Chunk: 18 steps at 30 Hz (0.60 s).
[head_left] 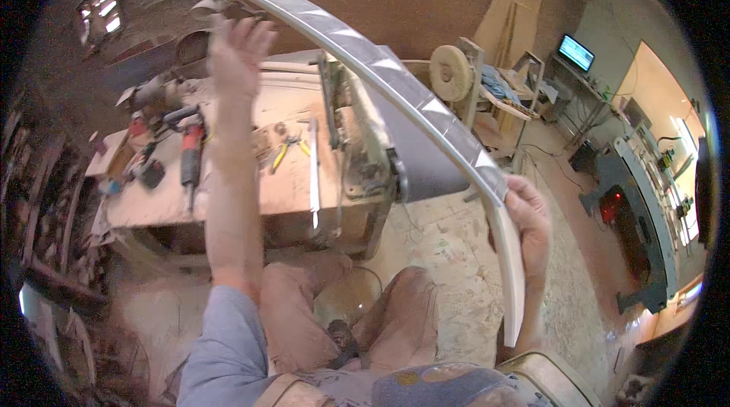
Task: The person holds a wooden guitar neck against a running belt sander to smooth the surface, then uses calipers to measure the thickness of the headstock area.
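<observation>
Your right grip (pixel 530 217) is clamped on the near part of a long curved strip (pixel 380 66), whose pale end juts back past your hand toward your lap. The strip arcs up and away to your left, its dark face set with pale triangles. Your left grip (pixel 242 53) has its fingers spread apart just beneath the far end; it is blurred, so you can't be sure whether it touches.

Under the strip, the wooden tabletop (pixel 285 196) carries a red power tool (pixel 192 155), yellow-handled pliers (pixel 280 156) lying spread, and a straight pale bar (pixel 314 171). A wide dark belt (pixel 430 152) stands at its right side. Beyond are a cream wheel (pixel 450 72), a lit screen (pixel 576 52) by the wall, and, to your right, a dark machine frame (pixel 637 186) on the floor (pixel 456 243).
</observation>
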Each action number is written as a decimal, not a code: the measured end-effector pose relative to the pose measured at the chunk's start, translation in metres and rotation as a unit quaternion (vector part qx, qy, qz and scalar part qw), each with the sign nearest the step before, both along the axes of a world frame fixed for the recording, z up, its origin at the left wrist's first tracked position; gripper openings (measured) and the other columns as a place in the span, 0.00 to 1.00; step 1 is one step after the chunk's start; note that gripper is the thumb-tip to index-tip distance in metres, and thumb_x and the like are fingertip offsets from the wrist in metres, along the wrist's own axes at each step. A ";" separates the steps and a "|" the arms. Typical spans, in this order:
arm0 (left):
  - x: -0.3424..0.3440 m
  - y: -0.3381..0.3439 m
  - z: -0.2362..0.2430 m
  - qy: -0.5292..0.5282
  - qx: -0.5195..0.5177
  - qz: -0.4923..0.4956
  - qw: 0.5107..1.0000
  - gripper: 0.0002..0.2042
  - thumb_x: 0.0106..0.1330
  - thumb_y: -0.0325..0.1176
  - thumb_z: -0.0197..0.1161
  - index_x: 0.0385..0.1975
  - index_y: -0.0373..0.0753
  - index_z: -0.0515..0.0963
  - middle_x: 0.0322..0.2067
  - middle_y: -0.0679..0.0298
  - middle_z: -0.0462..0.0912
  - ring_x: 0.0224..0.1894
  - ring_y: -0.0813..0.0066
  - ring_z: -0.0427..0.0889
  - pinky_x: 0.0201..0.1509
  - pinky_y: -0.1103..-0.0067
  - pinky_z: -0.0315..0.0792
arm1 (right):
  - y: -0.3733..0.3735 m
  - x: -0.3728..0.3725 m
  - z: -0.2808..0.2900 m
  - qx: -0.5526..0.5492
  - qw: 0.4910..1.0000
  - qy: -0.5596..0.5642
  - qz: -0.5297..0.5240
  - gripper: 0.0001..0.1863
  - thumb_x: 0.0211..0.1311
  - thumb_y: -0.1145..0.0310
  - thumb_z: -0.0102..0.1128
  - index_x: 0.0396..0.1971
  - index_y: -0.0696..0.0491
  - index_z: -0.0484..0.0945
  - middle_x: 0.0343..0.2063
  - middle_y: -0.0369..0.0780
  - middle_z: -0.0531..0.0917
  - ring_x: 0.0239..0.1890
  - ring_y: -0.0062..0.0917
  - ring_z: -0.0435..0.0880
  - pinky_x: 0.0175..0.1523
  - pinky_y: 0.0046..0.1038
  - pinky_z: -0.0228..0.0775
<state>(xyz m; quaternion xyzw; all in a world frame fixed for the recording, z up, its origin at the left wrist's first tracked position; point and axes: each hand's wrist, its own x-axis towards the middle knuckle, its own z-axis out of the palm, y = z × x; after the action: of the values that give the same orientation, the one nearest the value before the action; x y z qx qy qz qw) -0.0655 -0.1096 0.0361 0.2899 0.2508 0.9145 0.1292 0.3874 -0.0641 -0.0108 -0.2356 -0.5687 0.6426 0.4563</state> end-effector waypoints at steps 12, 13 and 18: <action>0.057 -0.087 -0.050 0.048 -0.041 0.053 0.997 0.22 0.79 0.45 0.49 0.57 0.30 0.64 0.47 0.50 0.77 0.39 0.62 0.84 0.43 0.69 0.85 | -0.111 -0.022 -0.095 -0.300 0.910 0.094 0.270 0.14 0.75 0.63 0.47 0.50 0.58 0.69 0.30 0.38 0.72 0.22 0.14 0.66 0.17 0.12 0.62; 0.054 -0.091 -0.054 0.047 -0.042 0.051 0.997 0.22 0.79 0.45 0.49 0.56 0.30 0.65 0.47 0.51 0.77 0.39 0.62 0.84 0.42 0.70 0.85 | -0.115 -0.023 -0.097 -0.304 0.909 0.086 0.273 0.14 0.75 0.62 0.47 0.49 0.58 0.69 0.30 0.39 0.72 0.21 0.14 0.66 0.18 0.12 0.63; 0.044 -0.101 -0.063 0.028 -0.051 0.056 0.997 0.20 0.79 0.46 0.49 0.51 0.32 0.67 0.42 0.54 0.78 0.33 0.65 0.84 0.39 0.70 0.85 | -0.126 -0.032 -0.100 -0.251 0.928 0.026 0.274 0.13 0.74 0.59 0.50 0.45 0.53 0.71 0.30 0.37 0.76 0.22 0.15 0.70 0.20 0.14 0.66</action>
<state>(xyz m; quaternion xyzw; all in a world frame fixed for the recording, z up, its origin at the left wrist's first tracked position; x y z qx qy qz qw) -0.0213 -0.2102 -0.0268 0.2940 0.3164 0.8979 0.0853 0.3556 -0.1901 -0.1105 -0.1608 -0.4188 0.8704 0.2028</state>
